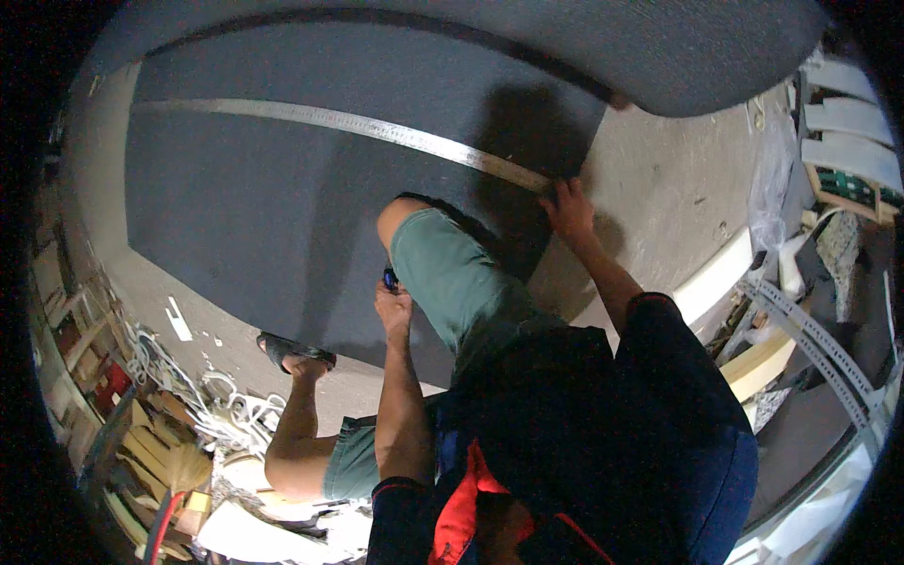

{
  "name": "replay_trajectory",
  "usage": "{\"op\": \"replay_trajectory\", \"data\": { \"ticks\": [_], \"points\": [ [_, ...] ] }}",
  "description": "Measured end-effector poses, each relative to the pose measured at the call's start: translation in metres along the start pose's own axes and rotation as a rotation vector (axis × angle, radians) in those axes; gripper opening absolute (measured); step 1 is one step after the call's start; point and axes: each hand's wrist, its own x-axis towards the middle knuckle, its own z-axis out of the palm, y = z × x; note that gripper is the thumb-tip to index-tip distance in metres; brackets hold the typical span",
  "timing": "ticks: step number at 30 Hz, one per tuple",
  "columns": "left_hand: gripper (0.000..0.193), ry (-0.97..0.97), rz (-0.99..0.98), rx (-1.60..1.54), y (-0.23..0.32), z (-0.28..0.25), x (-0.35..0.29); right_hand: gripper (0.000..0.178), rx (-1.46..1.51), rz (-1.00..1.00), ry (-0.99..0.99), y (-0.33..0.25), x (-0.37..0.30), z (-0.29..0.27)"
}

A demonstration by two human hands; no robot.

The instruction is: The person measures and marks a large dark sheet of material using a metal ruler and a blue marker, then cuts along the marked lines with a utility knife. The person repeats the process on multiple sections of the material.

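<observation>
A large dark grey sheet (254, 207) lies flat below me, with a long metal ruler (377, 130) across it from the far left to the right edge. My right hand (571, 215) is at the ruler's right end, its fingers curled over that end beside the sheet's edge. Closer to me, beside my bent knee, my left hand (394, 309) is closed around a small blue-and-black tool (390, 279). Only the tool's top shows above the fist, so its exact kind is hidden. The tool is well apart from the ruler.
Another dark grey sheet (716, 47) rises at the far side in a curved fold. Pale floor (659, 179) shows at the right. White tangled strips (235, 400) and scraps lie at the left. Perforated metal strips (815, 334) and foam pieces (720, 273) are at the right.
</observation>
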Motion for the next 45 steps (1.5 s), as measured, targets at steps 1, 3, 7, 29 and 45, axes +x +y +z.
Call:
{"op": "replay_trajectory", "data": {
  "ticks": [1,3,7,29,45],
  "points": [
    [0.025,0.017,0.095,0.016,-0.006,-0.006,0.007,0.062,0.009,-0.015,0.054,-0.004,0.002,0.007],
    [0.024,0.048,0.210,0.018,-0.001,0.018,-0.001,0.058,-0.029,-0.014,0.065,0.012,0.007,-0.005],
    [0.024,0.075,0.286,0.055,-0.012,0.002,-0.001,0.054,-0.037,0.062,-0.055,-0.010,-0.006,-0.010],
    [0.024,0.125,0.230,0.142,-0.008,0.005,-0.008,0.045,-0.071,-0.093,0.064,0.008,-0.022,0.011],
    [0.029,0.035,0.106,-0.062,-0.003,0.013,-0.014,0.054,-0.089,-0.052,0.093,0.007,-0.014,0.000]
  ]
}}
